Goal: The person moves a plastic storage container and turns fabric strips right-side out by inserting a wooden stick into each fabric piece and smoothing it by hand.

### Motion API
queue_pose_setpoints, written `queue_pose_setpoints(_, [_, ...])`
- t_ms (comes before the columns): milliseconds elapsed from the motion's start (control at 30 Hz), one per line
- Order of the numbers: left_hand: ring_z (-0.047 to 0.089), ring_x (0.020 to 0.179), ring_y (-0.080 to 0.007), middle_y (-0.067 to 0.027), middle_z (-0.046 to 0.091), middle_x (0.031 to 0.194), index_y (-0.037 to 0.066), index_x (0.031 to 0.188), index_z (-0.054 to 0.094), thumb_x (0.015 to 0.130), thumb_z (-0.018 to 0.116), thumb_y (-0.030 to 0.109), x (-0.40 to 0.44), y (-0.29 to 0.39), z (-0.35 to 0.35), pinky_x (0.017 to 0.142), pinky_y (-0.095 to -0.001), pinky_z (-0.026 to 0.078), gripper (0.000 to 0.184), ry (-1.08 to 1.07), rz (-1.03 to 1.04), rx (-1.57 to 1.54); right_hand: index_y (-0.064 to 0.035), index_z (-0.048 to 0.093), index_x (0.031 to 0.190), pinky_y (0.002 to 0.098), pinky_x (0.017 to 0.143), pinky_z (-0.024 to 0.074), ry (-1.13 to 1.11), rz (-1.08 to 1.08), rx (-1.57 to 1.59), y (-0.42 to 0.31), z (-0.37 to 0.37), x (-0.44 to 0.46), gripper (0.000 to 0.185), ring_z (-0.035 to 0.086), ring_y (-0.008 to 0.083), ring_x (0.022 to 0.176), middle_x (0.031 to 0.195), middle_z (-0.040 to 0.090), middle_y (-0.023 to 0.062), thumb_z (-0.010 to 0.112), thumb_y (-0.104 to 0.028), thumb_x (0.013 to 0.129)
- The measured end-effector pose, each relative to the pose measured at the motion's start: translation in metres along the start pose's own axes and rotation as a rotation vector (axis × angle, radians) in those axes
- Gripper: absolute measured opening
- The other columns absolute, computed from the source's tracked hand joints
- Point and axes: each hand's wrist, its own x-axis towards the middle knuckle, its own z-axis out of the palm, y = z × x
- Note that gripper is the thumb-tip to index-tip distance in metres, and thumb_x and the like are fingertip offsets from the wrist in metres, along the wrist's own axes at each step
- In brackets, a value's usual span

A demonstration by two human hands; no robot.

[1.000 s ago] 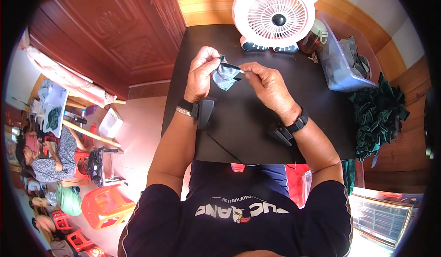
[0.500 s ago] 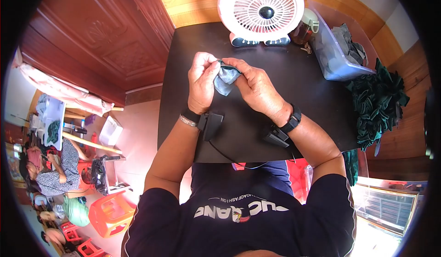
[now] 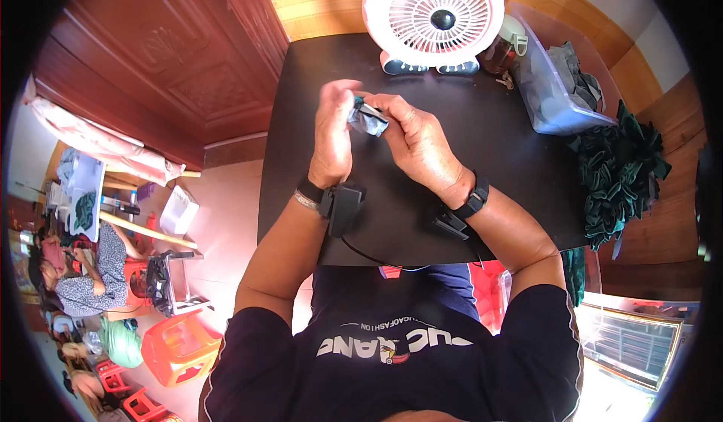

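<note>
A small piece of grey fabric with a dark green edge is held above the black table, bunched between my two hands. My right hand pinches its right side between thumb and fingers. On the left side, my left hand is close against the fabric, its fingers pointing up and blurred by motion; whether they grip it I cannot tell. Both wrists wear dark straps, each with a black box-like device beside it.
A white fan stands at the table's back edge, beside a jar and keys. A clear bin holds grey cloth. Dark green velvet pieces pile at the right edge. A seated person is at far left.
The fabric was hanging down in a point and is now folded up, more compact. My left hand's fingers have straightened from a pinch and are blurred. My right hand has barely moved.
</note>
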Motion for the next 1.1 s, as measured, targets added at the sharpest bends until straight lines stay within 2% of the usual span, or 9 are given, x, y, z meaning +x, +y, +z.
queue_pose_setpoints(33, [0.047, 0.081, -0.0069, 0.0004, 0.053, 0.086, 0.004, 0.099, 0.056, 0.102, 0.043, 0.029, 0.001, 0.001, -0.002, 0.074, -0.0226, 0.039, 0.029, -0.124, -0.018, 0.030, -0.0040, 0.055, 0.114, 0.0425, 0.073, 0.0527, -0.002, -0.018, -0.029, 0.000, 0.001, 0.000, 0.036, 0.064, 0.0400, 0.089, 0.097, 0.066, 0.0212, 0.048, 0.010, 0.081])
queue_pose_setpoints(267, [0.051, 0.082, -0.0086, -0.0012, 0.056, 0.086, 0.004, 0.094, 0.056, 0.103, 0.039, 0.025, -0.007, -0.023, 0.003, 0.077, -0.0243, 0.041, 0.029, -0.059, -0.054, 0.125, -0.0027, 0.054, 0.105, 0.0449, 0.067, 0.0526, 0.033, 0.230, -0.202, 0.004, 0.006, -0.008, 0.023, 0.065, 0.0406, 0.075, 0.077, 0.066, 0.0210, 0.053, 0.002, 0.082])
queue_pose_setpoints(400, [0.050, 0.077, -0.0078, -0.0004, 0.053, 0.083, 0.004, 0.091, 0.056, 0.102, 0.041, 0.024, -0.008, -0.017, -0.004, 0.072, -0.0233, 0.041, 0.027, 0.005, -0.146, 0.035, -0.0019, 0.057, 0.094, 0.0456, 0.063, 0.0504, 0.005, 0.298, -0.217, 0.003, 0.001, -0.005, 0.012, 0.064, 0.0394, 0.071, 0.073, 0.065, 0.0204, 0.060, -0.011, 0.086])
queue_pose_setpoints(467, [0.049, 0.075, -0.0075, 0.0008, 0.051, 0.080, 0.006, 0.088, 0.056, 0.100, 0.044, 0.023, -0.002, -0.013, -0.009, 0.069, -0.0223, 0.040, 0.025, 0.084, -0.021, -0.002, -0.0016, 0.059, 0.089, 0.0455, 0.061, 0.0492, -0.135, 0.422, -0.237, 0.003, -0.007, 0.001, 0.017, 0.063, 0.0388, 0.067, 0.071, 0.064, 0.0196, 0.062, -0.018, 0.087])
queue_pose_setpoints(500, [0.049, 0.075, -0.0072, 0.0010, 0.051, 0.080, 0.006, 0.088, 0.055, 0.100, 0.045, 0.023, 0.002, -0.012, -0.014, 0.070, -0.0219, 0.040, 0.024, 0.053, -0.041, 0.000, -0.0015, 0.060, 0.083, 0.0451, 0.058, 0.0475, -0.134, 0.422, -0.125, 0.006, -0.006, 0.001, 0.027, 0.062, 0.0363, 0.064, 0.067, 0.063, 0.0171, 0.065, -0.028, 0.088])
queue_pose_setpoints(600, [0.050, 0.073, -0.0076, 0.0009, 0.053, 0.080, 0.006, 0.090, 0.056, 0.100, 0.046, 0.023, 0.007, -0.015, -0.022, 0.068, -0.0219, 0.041, 0.022, 0.089, -0.033, 0.013, -0.0031, 0.061, 0.084, 0.0430, 0.056, 0.0466, -0.097, 0.274, -0.222, 0.003, -0.004, -0.001, 0.027, 0.062, 0.0315, 0.060, 0.063, 0.060, 0.0142, 0.065, -0.029, 0.088])
queue_pose_setpoints(767, [0.053, 0.063, -0.0109, -0.0008, 0.057, 0.078, 0.007, 0.093, 0.058, 0.098, 0.048, 0.025, 0.025, -0.021, -0.045, 0.060, -0.0250, 0.044, 0.021, 0.292, 0.010, -0.061, -0.0051, 0.062, 0.080, 0.0410, 0.055, 0.0458, -0.121, 0.382, -0.233, -0.002, -0.022, 0.003, 0.019, 0.060, 0.0320, 0.058, 0.061, 0.059, 0.0133, 0.065, -0.022, 0.088])
queue_pose_setpoints(967, [0.053, 0.069, -0.0092, -0.0013, 0.057, 0.081, 0.005, 0.093, 0.058, 0.100, 0.045, 0.025, 0.020, -0.018, -0.035, 0.062, -0.0243, 0.043, 0.024, 0.140, 0.037, 0.039, -0.0060, 0.062, 0.080, 0.0418, 0.058, 0.0472, -0.126, 0.202, -0.254, -0.012, -0.016, -0.002, 0.014, 0.061, 0.0350, 0.065, 0.071, 0.062, 0.0129, 0.065, -0.018, 0.087])
queue_pose_setpoints(1100, [0.051, 0.070, -0.0073, -0.0013, 0.056, 0.081, 0.004, 0.093, 0.057, 0.101, 0.043, 0.026, 0.011, -0.012, -0.026, 0.063, -0.0218, 0.041, 0.028, 0.063, 0.041, 0.114, -0.0063, 0.061, 0.080, 0.0430, 0.059, 0.0475, -0.093, 0.258, -0.283, -0.004, -0.014, -0.001, 0.016, 0.061, 0.0356, 0.067, 0.072, 0.063, 0.0137, 0.064, -0.020, 0.087])
